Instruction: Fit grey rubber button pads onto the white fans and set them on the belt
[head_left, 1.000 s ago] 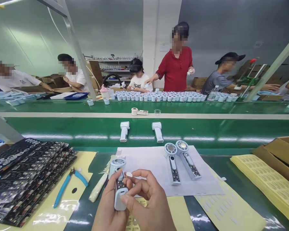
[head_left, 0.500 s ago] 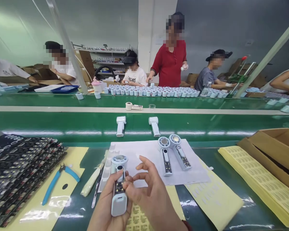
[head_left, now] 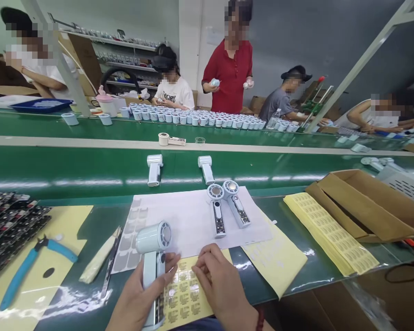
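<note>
My left hand (head_left: 138, 289) is wrapped round the handle of a light-blue handheld fan (head_left: 150, 239), whose round head points up and its grille to the right. The fan's dark patterned strip faces right. Below it lies a yellow sticker sheet (head_left: 183, 301) with rows of small printed labels. Over the right part of that sheet, my right hand (head_left: 222, 282) has its thumb and fingertips pinched together; whatever is between them is too small to make out. Two more fans, one (head_left: 216, 211) beside another (head_left: 237, 204), rest on a white sheet (head_left: 184, 225).
Blue-handled cutters (head_left: 20, 276) and black patterned sheets (head_left: 10, 230) are at left. Tweezers (head_left: 111, 262) lie by a white packet (head_left: 98, 257). At right are a yellow label stack (head_left: 331, 234) and cardboard box (head_left: 372, 207). Co-workers sit or stand beyond the green conveyor (head_left: 89, 170).
The fan has turned and moved left in my left hand. My right hand has left the fan and come down over the sticker sheet, its fingers now pinched. The view has shifted right.
</note>
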The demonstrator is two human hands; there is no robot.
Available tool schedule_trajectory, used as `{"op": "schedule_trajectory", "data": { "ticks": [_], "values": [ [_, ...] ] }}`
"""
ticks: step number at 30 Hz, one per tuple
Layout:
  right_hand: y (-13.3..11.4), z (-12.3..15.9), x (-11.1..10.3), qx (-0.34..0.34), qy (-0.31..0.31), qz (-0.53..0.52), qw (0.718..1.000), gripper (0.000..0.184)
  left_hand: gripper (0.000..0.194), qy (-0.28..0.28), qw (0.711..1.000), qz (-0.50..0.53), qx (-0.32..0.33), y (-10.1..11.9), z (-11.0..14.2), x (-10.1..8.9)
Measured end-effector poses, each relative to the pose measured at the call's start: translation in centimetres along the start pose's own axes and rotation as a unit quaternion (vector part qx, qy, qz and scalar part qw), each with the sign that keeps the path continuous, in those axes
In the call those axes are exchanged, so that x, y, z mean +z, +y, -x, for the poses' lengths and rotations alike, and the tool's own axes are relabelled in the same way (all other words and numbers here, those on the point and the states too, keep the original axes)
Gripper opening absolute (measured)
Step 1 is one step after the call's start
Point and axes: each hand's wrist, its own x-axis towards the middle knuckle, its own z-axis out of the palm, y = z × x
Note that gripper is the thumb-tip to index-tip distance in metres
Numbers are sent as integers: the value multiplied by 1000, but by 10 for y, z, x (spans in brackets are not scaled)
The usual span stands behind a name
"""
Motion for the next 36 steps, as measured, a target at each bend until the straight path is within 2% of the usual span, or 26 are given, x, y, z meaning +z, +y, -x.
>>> {"op": "schedule_trajectory", "data": {
  "ticks": [3,6,9,12,16,19,24,28,30,32,34,36],
  "values": [
    [-1,0,-7,5,-23,-30,999,10,49,7,1000,17,-6,3,3,4],
    [-10,2,-16,37,-45,-126,990,15,49,22,999,22,-34,11,10,7],
    [-29,1,-14,56,-87,-225,969,20,49,23,996,57,-66,24,17,9],
    [-54,-4,-4,38,-124,-271,954,16,46,31,988,118,-94,36,18,9],
    [-80,-13,9,19,-130,-213,968,11,31,74,984,141,-78,48,14,9],
    [-89,-20,13,10,-133,-178,975,13,28,68,983,160,-62,54,11,7],
    [-94,-28,20,-2,-145,-141,979,15,23,72,980,171,-68,62,8,4],
    [-90,-32,31,-79,-126,-80,986,11,25,75,982,167,-51,66,2,2],
    [-89,-36,35,-111,-102,-93,984,10,27,74,981,166,-59,70,-1,2],
    [-88,-45,36,-101,-74,-157,980,12,28,71,981,168,-72,77,-5,1],
    [-87,-58,36,-66,-43,-203,976,18,30,37,985,159,-63,90,-14,-2],
    [-87,-74,36,-42,-37,-131,990,22,30,-6,992,121,-19,108,-31,-7]
  ]
}}
